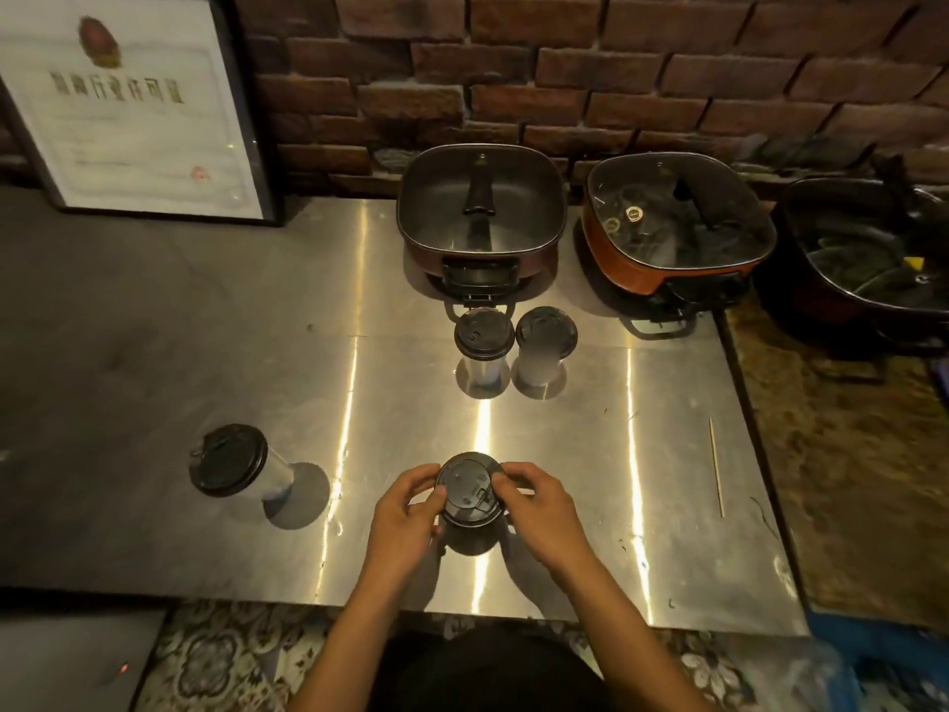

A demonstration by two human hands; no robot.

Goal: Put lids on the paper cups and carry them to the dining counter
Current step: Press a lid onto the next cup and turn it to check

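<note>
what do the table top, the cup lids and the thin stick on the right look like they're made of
Table top: looks like brushed stainless steel, with streaked reflections of lights and fine scratches. Cup lids, such as the one under both hands: seemingly moulded black plastic, semi-matte, with raised rim and embossed detail. Thin stick: pale and straight, probably bamboo or wood; too small to be sure.

Both hands [411, 511] around lidded cup [470, 498]

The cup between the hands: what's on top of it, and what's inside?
A black lid sits on the cup, with the left hand and right hand at its rim. The lid hides the contents.
</note>
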